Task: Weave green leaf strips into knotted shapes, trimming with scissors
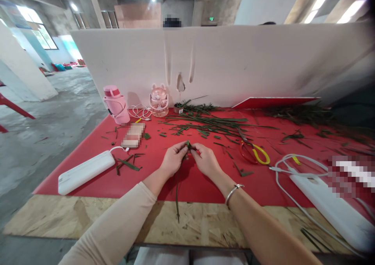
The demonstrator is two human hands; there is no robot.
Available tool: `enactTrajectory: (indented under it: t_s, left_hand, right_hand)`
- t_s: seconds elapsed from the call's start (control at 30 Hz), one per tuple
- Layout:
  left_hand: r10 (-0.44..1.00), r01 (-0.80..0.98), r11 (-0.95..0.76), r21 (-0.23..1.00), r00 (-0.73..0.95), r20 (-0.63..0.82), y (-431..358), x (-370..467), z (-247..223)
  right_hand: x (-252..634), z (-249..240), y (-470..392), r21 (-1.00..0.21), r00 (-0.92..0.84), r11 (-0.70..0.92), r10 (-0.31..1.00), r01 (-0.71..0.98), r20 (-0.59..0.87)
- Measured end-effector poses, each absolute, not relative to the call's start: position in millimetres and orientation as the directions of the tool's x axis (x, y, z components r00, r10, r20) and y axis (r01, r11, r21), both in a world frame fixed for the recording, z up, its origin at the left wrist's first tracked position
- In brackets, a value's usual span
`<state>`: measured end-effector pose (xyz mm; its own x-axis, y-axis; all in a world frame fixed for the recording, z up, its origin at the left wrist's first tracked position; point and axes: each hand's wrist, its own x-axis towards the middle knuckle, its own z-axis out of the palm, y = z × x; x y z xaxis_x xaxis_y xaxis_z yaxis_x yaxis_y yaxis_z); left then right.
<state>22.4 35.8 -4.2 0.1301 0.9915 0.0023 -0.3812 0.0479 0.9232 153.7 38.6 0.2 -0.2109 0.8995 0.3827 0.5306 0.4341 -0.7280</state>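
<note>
My left hand and my right hand meet over the middle of the red table cover. Both are closed, with the fingertips of each pinching a small dark green leaf piece between them. From it a long thin strip hangs down past the cover's front edge. Just beyond my hands lies a pile of long green leaf strips, with short cut bits scattered around it. Scissors with red and yellow handles rest to the right of my right hand.
At the left are a pink bottle, a white power bank and a blurred phone. A clear pink bottle stands by the white panel. Another power bank with a looped cable lies right.
</note>
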Motion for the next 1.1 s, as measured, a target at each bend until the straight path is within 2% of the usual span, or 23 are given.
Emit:
enactTrajectory:
  t_s: [0.13, 0.4, 0.63, 0.73, 0.93, 1.0, 1.1]
  left_hand:
    - [0.986, -0.382, 0.013, 0.924, 0.159, 0.052, 33, 25, -5]
    - [0.999, -0.393, -0.002, 0.92, 0.047, 0.022, 35, 25, -7]
    - [0.995, -0.534, 0.081, 0.841, 0.088, -0.039, 33, 24, -3]
    - [0.995, -0.533, 0.097, 0.841, 0.041, -0.089, 33, 23, -2]
    - [0.979, -0.663, 0.15, 0.733, -0.003, -0.203, 37, 22, 3]
    - [0.98, -0.67, 0.151, 0.726, 0.008, -0.197, 38, 21, 3]
    - [0.991, -0.604, 0.127, 0.787, 0.052, -0.121, 37, 21, -1]
  right_hand:
    - [151, 6, 34, -0.629, -0.312, 0.513, 0.857, 0.584, 0.409]
    - [157, 15, 31, -0.22, -0.421, 0.496, 0.852, 0.84, 0.312]
    - [158, 17, 31, -0.138, -0.435, 0.498, 0.839, 0.856, 0.327]
    - [156, 16, 31, -0.141, -0.469, 0.537, 0.816, 0.832, 0.339]
    - [150, 11, 31, -0.317, -0.467, 0.592, 0.794, 0.741, 0.39]
    - [151, 10, 31, -0.36, -0.454, 0.589, 0.799, 0.724, 0.396]
    - [155, 9, 32, -0.441, -0.4, 0.561, 0.821, 0.701, 0.408]
